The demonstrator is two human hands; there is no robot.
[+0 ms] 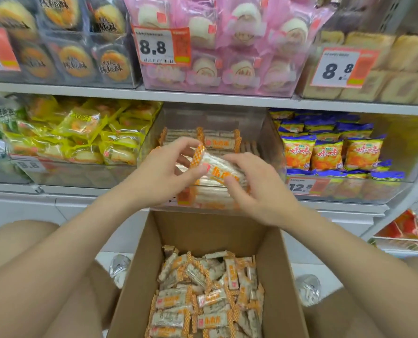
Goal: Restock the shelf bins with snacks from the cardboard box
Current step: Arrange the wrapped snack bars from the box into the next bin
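**Packets poised over the middle bin**

The left grip point(164, 172) pinches the orange-and-white snack packets point(219, 167). The right grip point(254, 189) curls round their other end, at the clear bin point(266, 135). Slick wrappers could slide loose into the cardboard box point(139, 264) below.

Matt brown cardboard, smooth inner walls: cardboard box point(288, 276). Glossy, crinkled clear plastic film with orange-checked printed ends: snack bar point(217, 167), same on loose bars point(208, 298) in box. Shiny hard clear plastic, slightly hazy: shelf bin point(264, 132). Smooth white painted finish: shelf edge point(203, 97). Matt paper: price tag point(154, 46).
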